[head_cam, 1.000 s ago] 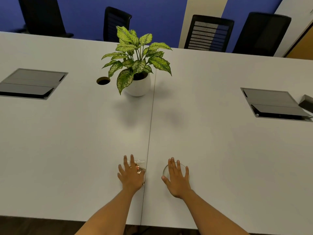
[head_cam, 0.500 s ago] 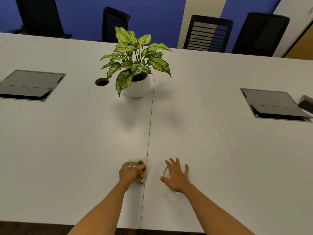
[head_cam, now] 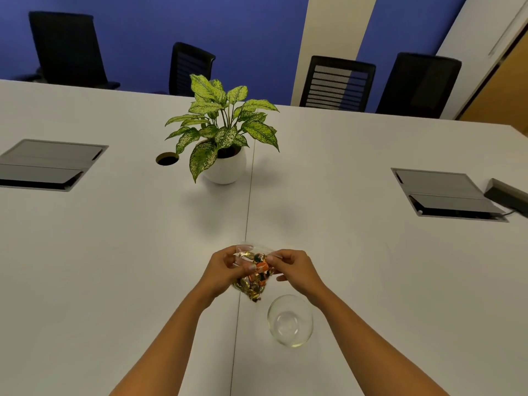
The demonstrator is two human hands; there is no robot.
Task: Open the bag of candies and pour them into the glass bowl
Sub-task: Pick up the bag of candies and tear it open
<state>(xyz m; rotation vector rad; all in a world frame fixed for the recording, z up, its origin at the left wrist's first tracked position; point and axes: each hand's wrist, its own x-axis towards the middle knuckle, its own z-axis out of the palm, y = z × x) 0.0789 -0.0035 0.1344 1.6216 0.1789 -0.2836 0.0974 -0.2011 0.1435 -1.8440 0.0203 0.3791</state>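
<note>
In the lower middle of the frame, the 2 hands hold a small clear plastic bag (head_cam: 254, 274) above the smooth white table (head_cam: 114, 252); the left hand (head_cam: 224, 271) and the right hand (head_cam: 294, 270) each pinch the thin, crinkled top of it from their own side. The bag hangs down between them, full of small candies (head_cam: 255, 281) in shiny gold, orange and dark wrappers. Just below and to the right stands the round glass bowl (head_cam: 290, 320), transparent and empty, touching neither hand.
</note>
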